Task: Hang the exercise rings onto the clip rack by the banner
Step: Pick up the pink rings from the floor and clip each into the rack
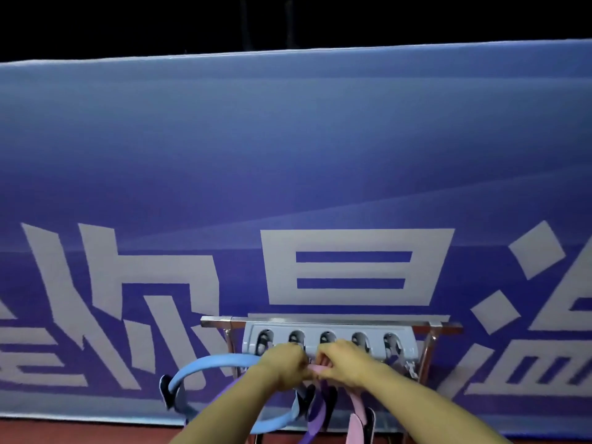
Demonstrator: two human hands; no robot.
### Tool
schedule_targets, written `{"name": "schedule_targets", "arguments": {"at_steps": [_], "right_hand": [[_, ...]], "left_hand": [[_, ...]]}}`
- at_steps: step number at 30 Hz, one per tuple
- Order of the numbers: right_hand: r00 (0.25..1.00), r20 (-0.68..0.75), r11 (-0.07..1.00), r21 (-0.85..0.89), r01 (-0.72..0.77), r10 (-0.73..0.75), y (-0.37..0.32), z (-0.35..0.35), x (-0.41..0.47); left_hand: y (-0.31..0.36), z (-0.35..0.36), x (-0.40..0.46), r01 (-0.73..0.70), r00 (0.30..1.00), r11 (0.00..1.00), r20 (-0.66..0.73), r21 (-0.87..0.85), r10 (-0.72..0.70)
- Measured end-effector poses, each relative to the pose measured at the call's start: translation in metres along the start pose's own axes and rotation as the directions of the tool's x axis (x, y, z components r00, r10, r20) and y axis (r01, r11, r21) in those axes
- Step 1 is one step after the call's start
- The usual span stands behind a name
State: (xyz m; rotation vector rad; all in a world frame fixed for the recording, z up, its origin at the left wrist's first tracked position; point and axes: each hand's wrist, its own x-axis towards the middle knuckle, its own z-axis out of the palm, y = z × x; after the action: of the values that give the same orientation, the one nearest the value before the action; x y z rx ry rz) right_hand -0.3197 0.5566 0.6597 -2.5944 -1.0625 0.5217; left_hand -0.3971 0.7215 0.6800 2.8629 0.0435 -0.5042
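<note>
A grey clip rack (330,330) with several black clips hangs from a metal bar (320,322) in front of the blue banner (288,155). My left hand (283,360) and my right hand (344,360) meet just below the rack's middle clips, both pinching the top of a pink ring (317,368). The pink ring's lower part (355,418) hangs down under my right forearm. A light blue ring (205,365) hangs from the rack's left side, partly behind my left arm. A purple ring (315,415) hangs between the two.
The metal bar rests on thin rack legs (427,354) at both ends. Red floor (80,432) runs along the bottom edge under the banner. Above the banner all is dark.
</note>
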Motion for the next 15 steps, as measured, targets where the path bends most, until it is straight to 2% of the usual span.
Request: {"name": "schedule_targets", "arguments": {"at_steps": [4,7,11,15], "right_hand": [[0.998,-0.010,0.998,-0.032,-0.055,0.055,-0.002,0.006,0.014],[1.000,-0.011,0.991,-0.130,-0.018,0.017,-0.002,0.003,0.021],[0.998,-0.049,0.977,-0.213,0.029,-0.041,-0.002,0.005,0.026],[0.998,-0.067,0.975,-0.220,-0.031,0.016,-0.001,0.003,0.032]], "left_hand": [[-0.015,0.003,0.020,-0.057,0.997,0.996,-0.048,0.070,0.060],[-0.024,0.004,0.034,-0.087,0.994,0.992,-0.051,0.092,0.092],[-0.033,0.005,0.052,-0.126,0.992,0.992,-0.002,0.019,0.126],[-0.041,0.000,0.064,-0.122,0.992,0.992,0.006,-0.011,0.122]]}}
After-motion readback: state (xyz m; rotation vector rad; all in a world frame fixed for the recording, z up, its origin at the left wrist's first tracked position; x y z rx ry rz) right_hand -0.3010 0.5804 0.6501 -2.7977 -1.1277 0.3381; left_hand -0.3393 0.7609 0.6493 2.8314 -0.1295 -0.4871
